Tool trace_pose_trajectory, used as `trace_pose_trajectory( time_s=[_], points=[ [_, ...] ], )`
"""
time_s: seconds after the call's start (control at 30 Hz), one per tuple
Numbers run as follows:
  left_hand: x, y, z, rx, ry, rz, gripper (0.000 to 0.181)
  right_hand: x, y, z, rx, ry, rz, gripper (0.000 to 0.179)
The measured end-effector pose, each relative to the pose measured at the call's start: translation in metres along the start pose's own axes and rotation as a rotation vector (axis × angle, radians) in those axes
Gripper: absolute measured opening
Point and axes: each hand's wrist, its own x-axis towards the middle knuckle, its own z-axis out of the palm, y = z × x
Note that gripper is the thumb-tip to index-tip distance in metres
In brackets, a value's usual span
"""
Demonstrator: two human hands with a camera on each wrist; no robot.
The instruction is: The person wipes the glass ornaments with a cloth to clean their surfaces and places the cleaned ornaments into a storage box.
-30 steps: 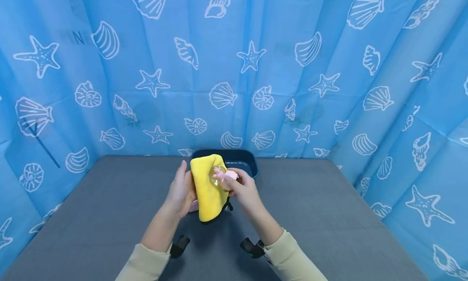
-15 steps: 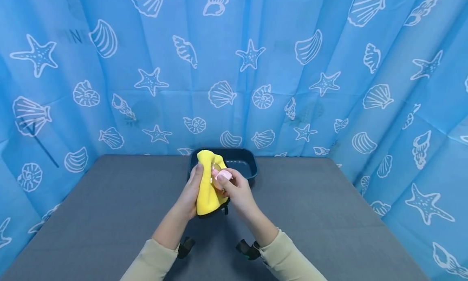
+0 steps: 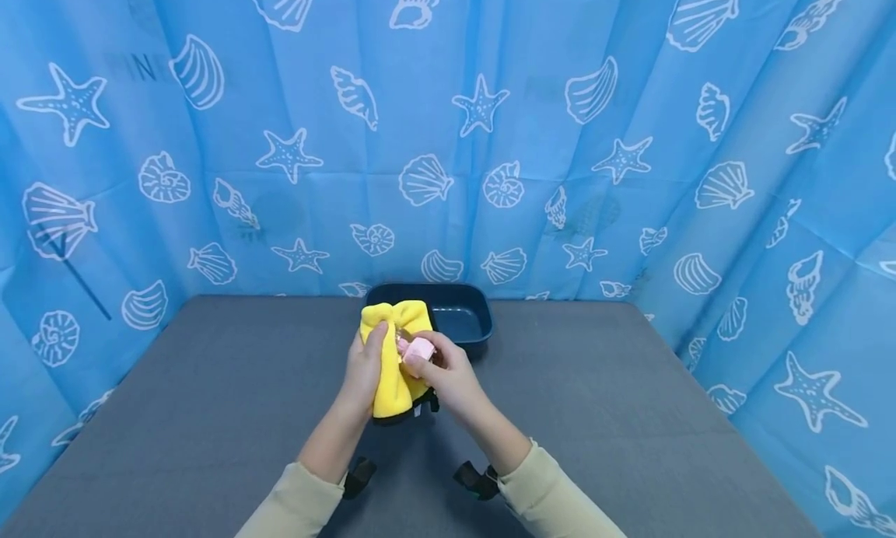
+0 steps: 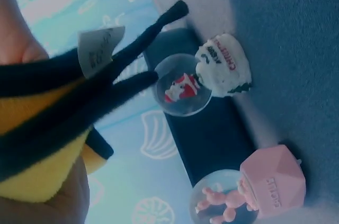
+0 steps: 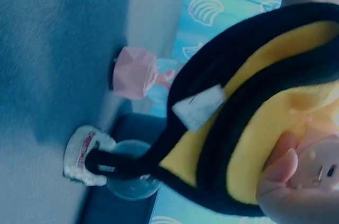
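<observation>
My left hand (image 3: 362,371) grips a yellow cloth (image 3: 390,390) with black edging, bunched round the clear ball of a snow globe (image 3: 420,350). My right hand (image 3: 451,375) holds that globe by its pink faceted base; in the right wrist view the base's underside (image 5: 323,168) shows. Most of the ball is hidden in the cloth. Two more snow globes stand on the table, seen in the wrist views: a white-based Christmas one (image 4: 225,68) with a Santa figure, and a pink-based one (image 4: 273,181) with a pink figure inside.
Behind the hands a dark blue tray (image 3: 469,320) sits at the table's back edge. The grey table (image 3: 595,413) spreads to both sides. A blue curtain (image 3: 532,211) with white shells hangs behind it. A white label (image 5: 198,107) and black loop hang from the cloth.
My left hand has moved right and folded the cloth over the globe's ball. My right hand has brought the globe slightly left and lower, and the ball has sunk into the cloth.
</observation>
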Motion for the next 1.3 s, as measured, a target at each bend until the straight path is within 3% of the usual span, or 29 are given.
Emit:
trace_pose_trajectory(
  time_s=[0.17,0.37,0.47,0.53,0.73,0.9,1.07,1.2,1.3],
  points=[
    [0.001,0.003,-0.011,-0.001,0.004,-0.075,0.05,-0.002,0.0,-0.009,0.041,-0.019,0.0,0.041],
    [-0.002,0.013,-0.022,-0.045,-0.099,-0.163,0.068,-0.001,-0.004,-0.018,0.032,0.044,-0.09,0.046],
    [-0.004,0.016,-0.016,-0.058,-0.145,-0.135,0.067,0.001,-0.005,-0.017,-0.04,0.066,-0.142,0.048],
    [-0.005,0.016,-0.01,-0.044,-0.153,-0.082,0.064,0.002,-0.004,-0.014,-0.109,0.063,-0.18,0.05],
    [-0.008,0.009,0.007,0.011,-0.066,0.082,0.068,0.002,0.003,-0.008,-0.269,0.058,-0.281,0.049],
    [-0.012,0.0,0.012,0.063,0.053,0.147,0.058,0.001,0.005,-0.006,-0.254,0.039,-0.29,0.044],
    [-0.012,-0.005,0.013,0.063,0.104,0.168,0.048,0.0,0.007,-0.005,-0.213,0.026,-0.244,0.045],
    [-0.008,-0.005,0.007,0.027,0.104,0.135,0.05,0.003,0.008,-0.008,-0.153,0.012,-0.177,0.043],
    [-0.003,-0.003,0.0,0.041,0.097,0.092,0.055,0.004,0.005,-0.012,-0.043,0.014,-0.116,0.041]
  ],
)
